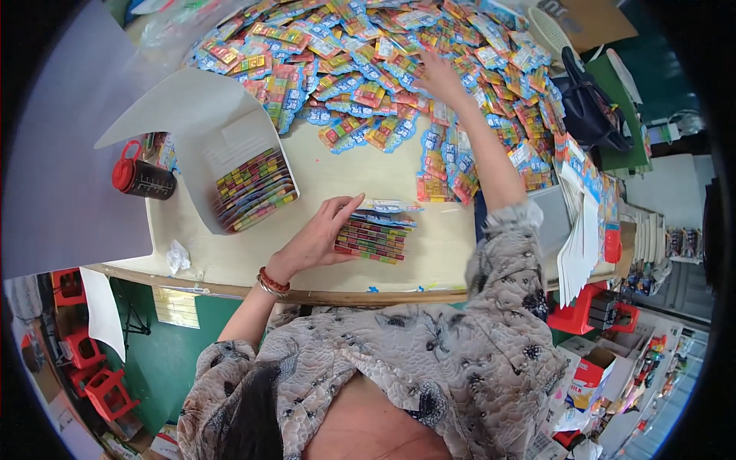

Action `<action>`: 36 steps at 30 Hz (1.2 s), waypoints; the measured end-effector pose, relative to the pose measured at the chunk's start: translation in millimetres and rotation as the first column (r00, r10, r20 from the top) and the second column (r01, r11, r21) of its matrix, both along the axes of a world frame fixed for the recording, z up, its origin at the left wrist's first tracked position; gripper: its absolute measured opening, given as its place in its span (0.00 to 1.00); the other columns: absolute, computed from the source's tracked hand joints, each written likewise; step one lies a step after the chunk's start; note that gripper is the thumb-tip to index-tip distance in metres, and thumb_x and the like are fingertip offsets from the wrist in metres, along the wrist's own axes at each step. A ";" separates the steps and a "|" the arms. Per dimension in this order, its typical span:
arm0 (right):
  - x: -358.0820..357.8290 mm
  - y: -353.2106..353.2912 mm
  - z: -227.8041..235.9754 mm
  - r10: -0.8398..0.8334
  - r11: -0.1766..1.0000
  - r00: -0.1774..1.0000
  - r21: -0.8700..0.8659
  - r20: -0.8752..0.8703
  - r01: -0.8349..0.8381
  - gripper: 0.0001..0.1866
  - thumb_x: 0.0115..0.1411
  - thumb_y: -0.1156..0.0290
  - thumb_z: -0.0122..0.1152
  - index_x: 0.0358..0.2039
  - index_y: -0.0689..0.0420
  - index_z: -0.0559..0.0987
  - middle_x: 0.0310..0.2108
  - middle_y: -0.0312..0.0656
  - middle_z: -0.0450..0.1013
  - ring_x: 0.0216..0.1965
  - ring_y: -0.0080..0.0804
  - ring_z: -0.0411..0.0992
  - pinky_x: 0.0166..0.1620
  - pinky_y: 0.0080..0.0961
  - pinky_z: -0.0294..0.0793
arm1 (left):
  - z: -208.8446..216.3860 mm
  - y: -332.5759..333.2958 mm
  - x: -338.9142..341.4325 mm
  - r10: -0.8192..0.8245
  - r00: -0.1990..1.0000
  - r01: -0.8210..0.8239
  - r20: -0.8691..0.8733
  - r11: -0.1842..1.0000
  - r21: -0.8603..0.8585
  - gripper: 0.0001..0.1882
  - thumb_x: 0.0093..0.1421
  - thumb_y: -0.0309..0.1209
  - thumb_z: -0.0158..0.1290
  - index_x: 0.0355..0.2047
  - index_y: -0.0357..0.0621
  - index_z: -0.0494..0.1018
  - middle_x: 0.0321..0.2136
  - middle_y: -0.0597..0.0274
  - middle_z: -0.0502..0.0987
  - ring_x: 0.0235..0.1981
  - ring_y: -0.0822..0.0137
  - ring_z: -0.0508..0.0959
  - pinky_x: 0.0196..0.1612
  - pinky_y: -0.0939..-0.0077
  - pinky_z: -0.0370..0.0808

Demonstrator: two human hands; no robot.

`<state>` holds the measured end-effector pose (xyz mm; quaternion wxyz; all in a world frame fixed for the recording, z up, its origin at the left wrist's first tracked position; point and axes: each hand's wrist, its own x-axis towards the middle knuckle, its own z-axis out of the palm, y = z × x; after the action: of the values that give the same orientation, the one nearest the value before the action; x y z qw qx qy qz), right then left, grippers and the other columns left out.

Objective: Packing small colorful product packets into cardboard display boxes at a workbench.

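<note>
The surface (376,172), pale and with a curved near edge, carries all items listed and lies beneath the box, which serves as reference. A heap of packets (368,69), multicoloured with blue-edged cards, spreads beyond the box and off to its right, many lying over one another. The box (193,165) itself is white, open-topped, its lid flap raised. A dark handbag (586,103) is well to the right of the box, past the heap.

Inside the box, a row of packets (257,188) stands closely ranked toward its right, near end. To the right of the box, just apart from it, is a stack of packets (376,238) of the same kind. The left hand (318,234) has its grip clamped on this stack: the thumb lies along the upper side, the fingers are under the left end, and the stack projects to the right of the grip. The right hand (441,79), beyond and right of the box, reaches over the heap, packets directly at its fingertips; whether that grip is closed on one cannot be told.

A dark bottle (149,180) with a red lid is just left of the box; a crumpled white tissue (178,257) lies nearer the person than the box. Bracelets (274,284) circle the left wrist.
</note>
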<state>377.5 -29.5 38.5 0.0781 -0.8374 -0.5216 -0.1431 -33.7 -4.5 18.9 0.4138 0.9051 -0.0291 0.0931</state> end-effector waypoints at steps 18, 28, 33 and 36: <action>-173.8 -115.9 -33.7 0.495 0.737 -0.141 0.329 -0.857 0.590 0.13 0.57 0.75 0.61 0.43 0.57 0.72 0.37 0.35 0.74 0.38 0.22 0.72 0.36 0.23 0.73 | -20.4 10.0 -2.0 0.018 0.999 -0.024 -0.035 0.985 -0.172 0.55 0.42 0.26 0.68 0.66 0.43 0.46 0.62 0.47 0.54 0.62 0.53 0.60 0.63 0.66 0.60; -172.1 -148.0 -36.0 0.252 0.928 0.350 0.328 -0.902 0.178 0.09 0.61 0.74 0.57 0.39 0.63 0.81 0.33 0.34 0.77 0.35 0.18 0.72 0.41 0.17 0.71 | -33.4 9.3 7.3 0.087 0.996 -0.068 0.029 0.917 -0.392 0.70 0.43 0.32 0.70 0.67 0.51 0.22 0.67 0.50 0.45 0.64 0.55 0.58 0.63 0.61 0.61; -187.3 -149.2 -46.0 0.315 0.940 0.182 0.333 -0.931 0.076 0.09 0.61 0.74 0.56 0.40 0.61 0.81 0.34 0.34 0.76 0.34 0.18 0.72 0.40 0.17 0.71 | -36.2 2.7 12.5 0.129 0.992 -0.086 0.016 0.743 -0.664 0.69 0.41 0.36 0.72 0.67 0.43 0.26 0.64 0.46 0.49 0.64 0.52 0.57 0.65 0.58 0.57; -197.4 -149.3 -46.9 0.314 0.935 0.163 0.334 -0.935 0.115 0.09 0.62 0.77 0.53 0.38 0.63 0.81 0.32 0.34 0.75 0.35 0.18 0.71 0.41 0.17 0.70 | -51.8 9.9 16.2 0.247 0.967 -0.243 0.055 0.967 -0.069 0.72 0.37 0.43 0.72 0.67 0.42 0.28 0.63 0.47 0.52 0.64 0.51 0.56 0.67 0.51 0.45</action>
<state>180.1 -178.8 -8.4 0.5430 -0.6673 -0.3698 0.3508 -17.5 5.4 -32.9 0.4258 0.8852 0.0731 0.1727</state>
